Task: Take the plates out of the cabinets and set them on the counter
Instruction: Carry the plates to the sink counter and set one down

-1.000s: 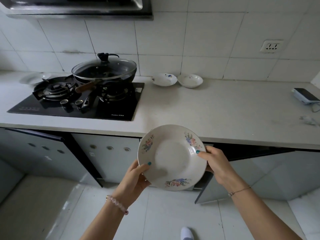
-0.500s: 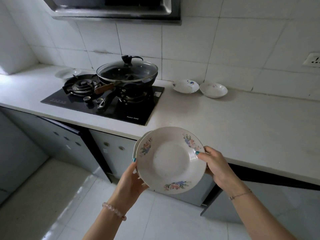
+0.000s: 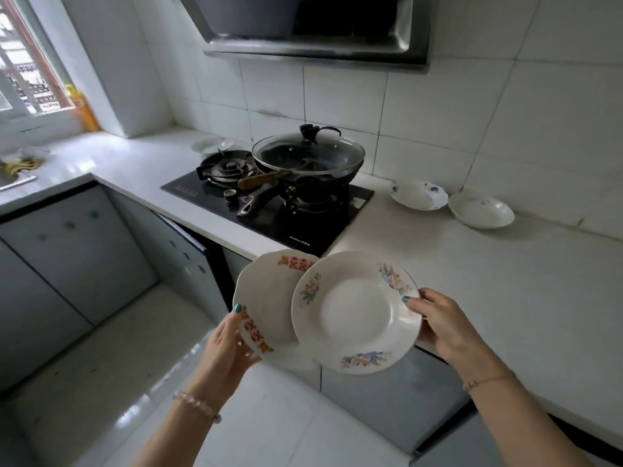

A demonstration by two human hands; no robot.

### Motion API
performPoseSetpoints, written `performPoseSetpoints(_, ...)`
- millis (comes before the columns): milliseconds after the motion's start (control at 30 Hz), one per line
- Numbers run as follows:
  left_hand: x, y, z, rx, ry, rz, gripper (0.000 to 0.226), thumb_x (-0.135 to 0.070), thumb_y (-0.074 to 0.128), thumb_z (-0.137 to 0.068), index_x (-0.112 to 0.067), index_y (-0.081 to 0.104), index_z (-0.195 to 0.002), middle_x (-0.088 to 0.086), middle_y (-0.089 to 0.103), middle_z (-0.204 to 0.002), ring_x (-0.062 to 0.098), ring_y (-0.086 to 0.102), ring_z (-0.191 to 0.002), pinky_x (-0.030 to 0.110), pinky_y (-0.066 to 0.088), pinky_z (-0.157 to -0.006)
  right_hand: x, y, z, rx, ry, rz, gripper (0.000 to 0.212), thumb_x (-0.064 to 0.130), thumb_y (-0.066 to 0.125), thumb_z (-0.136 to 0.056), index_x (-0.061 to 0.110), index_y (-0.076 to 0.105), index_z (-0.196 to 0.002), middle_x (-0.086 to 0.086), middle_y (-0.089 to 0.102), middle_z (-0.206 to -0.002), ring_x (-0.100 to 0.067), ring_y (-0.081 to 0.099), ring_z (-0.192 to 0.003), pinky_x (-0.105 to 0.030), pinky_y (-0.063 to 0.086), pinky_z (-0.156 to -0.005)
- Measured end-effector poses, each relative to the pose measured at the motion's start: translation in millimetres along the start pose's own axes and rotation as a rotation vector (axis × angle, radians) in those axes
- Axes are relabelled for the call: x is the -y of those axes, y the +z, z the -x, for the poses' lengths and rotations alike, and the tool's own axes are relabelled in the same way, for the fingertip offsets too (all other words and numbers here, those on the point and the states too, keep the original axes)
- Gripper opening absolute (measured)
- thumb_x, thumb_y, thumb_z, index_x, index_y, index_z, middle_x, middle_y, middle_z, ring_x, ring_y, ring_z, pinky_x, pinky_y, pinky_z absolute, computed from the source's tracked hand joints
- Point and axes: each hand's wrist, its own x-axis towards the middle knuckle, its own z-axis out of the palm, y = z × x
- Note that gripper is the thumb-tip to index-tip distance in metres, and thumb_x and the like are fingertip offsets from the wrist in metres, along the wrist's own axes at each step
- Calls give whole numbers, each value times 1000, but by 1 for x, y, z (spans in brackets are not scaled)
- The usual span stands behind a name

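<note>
Left hand (image 3: 229,345): scalloped plate (image 3: 266,298); right hand (image 3: 445,328): round plate (image 3: 354,311).

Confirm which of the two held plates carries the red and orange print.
The scalloped plate in the left hand, tucked partly under the other; the right hand holds the pastel-flowered plate.

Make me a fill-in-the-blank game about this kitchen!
The wok on the stove has a glass ____.
Right of the stove, ____ white dishes sit on the counter.
The left hand, with a bead ____ on its wrist, holds the red-patterned plate.
The right hand holds the plate painted with pink and blue ____.
Missing words: lid, two, bracelet, flowers.
</note>
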Motion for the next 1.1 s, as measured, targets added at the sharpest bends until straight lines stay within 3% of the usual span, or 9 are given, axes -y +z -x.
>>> performPoseSetpoints(200, -2, -12, 6, -106, 61, 91, 27, -27, 48, -95, -7, 62, -105, 17, 68, -96, 28, 67, -81, 35, 57, -54, 7, -27, -16, -26, 5, -22, 7, 1, 56, -86, 3, 62, -87, -15, 66, -84, -27, 62, -70, -31, 53, -50)
performPoseSetpoints(467, 4, -31, 21, -236, 83, 259, 24, -25, 46, -95, -6, 56, -105, 22, 61, -108, 34, 59, -99, 42, 59, -63, 1, -32, -35, -44, 73, -61, 7, -3, 53, -87, -2, 59, -88, -17, 61, -81, -26, 58, -71, -31, 54, -47)
performPoseSetpoints(633, 0, -54, 26, -283, 107, 314, 26, -26, 46, -95, -5, 56, -107, 21, 61, -106, 31, 63, -92, 38, 59, -61, -1, -8, -42, -18, 110, -77, 8, -3, 51, -88, -2, 59, -88, -16, 60, -80, -26, 56, -71, -27, 54, -43)
performPoseSetpoints(800, -11, -84, 23, -323, 146, 388, 25, -27, 48, -93, -8, 56, -105, 15, 63, -96, 21, 70, -70, 34, 58, -57, -1, 31, -43, 55, 117, -51, 10, -3, 50, -88, -1, 60, -88, -18, 58, -79, -26, 55, -68, -22, 51, -41)
performPoseSetpoints(933, -33, -117, 13, -336, 168, 430, 23, -27, 49, -93, -8, 57, -102, 13, 69, -85, 22, 70, -67, 35, 58, -55, -4, 71, -43, 91, 110, -34, 11, -2, 50, -88, 0, 61, -87, -18, 61, -79, -27, 56, -70, -22, 52, -42)
performPoseSetpoints(1100, -72, -174, -6, -322, 221, 399, 21, -27, 48, -93, -10, 58, -99, 8, 72, -75, 20, 70, -67, 37, 59, -61, -9, 144, -44, 121, 115, -34, 12, -2, 52, -87, 2, 63, -83, -5, 69, -55, -16, 65, -50, -22, 52, -41)
